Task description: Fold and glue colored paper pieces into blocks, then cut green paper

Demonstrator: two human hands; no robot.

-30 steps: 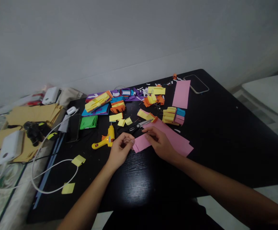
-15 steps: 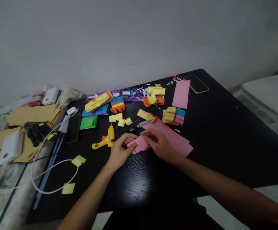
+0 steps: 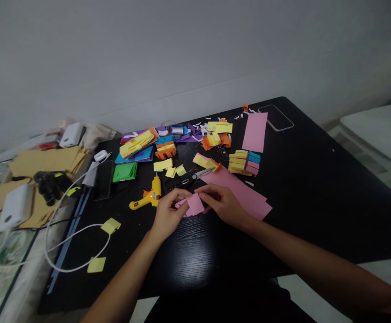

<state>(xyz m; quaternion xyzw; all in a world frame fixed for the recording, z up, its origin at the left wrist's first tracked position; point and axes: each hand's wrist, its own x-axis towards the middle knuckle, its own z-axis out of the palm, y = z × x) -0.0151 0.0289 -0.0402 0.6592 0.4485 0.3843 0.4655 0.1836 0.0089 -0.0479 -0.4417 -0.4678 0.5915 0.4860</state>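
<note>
Small pink paper pieces [image 3: 195, 204] are held between my two hands above the black table's front part. My left hand [image 3: 170, 211] grips them from the left, thumb on top. At their right edge, the fingers of my right hand [image 3: 220, 202] pinch the pink paper. Larger pink sheets [image 3: 245, 195] lie partly under my right hand. Just beyond my hands are scissors [image 3: 195, 177], with their blades pointing right and back. A yellow glue gun [image 3: 151, 195] lies left of my left hand.
Folded yellow [image 3: 138, 143], green [image 3: 124, 171] and orange papers, with scraps, lie along the back. A pink sheet [image 3: 255, 132] and a phone-shaped object [image 3: 276, 117] are back right. A white cable [image 3: 47, 233] loops over the left side.
The small pink piece on top has shifted slightly left between my hands and turned a little. Both hands have stayed nearly in place.
</note>
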